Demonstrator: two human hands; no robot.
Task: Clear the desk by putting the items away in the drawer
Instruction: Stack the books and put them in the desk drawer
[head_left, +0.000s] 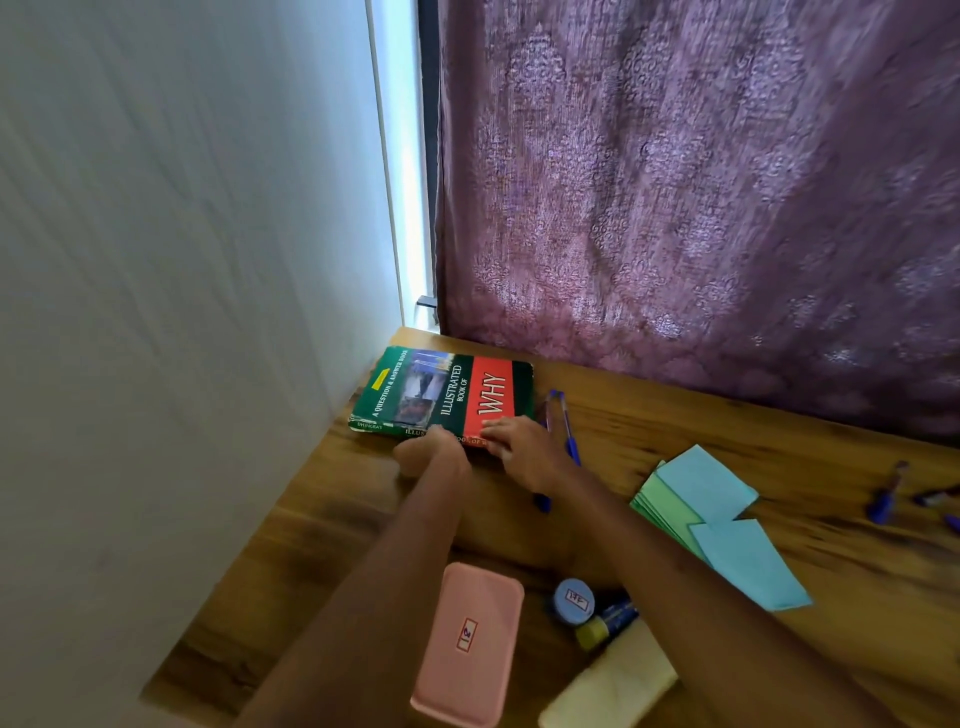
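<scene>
A green and red book (441, 392) titled "Illustrated Book of Why" lies flat in the far left corner of the wooden desk (675, 441). My left hand (431, 452) touches its near edge at the spine, fingers curled. My right hand (524, 449) rests on the book's near right corner with fingers spread on the cover. Two blue pens (563, 426) lie just right of the book, partly under my right wrist. No drawer is in view.
A pink case (470, 644) lies near the front edge. Beside it are a round blue tub (571, 603), a glue stick (608, 623) and a pale yellow cloth (613, 686). Green and blue paper sheets (711, 514) fan out at right, more pens (893, 493) beyond. Wall at left, purple curtain behind.
</scene>
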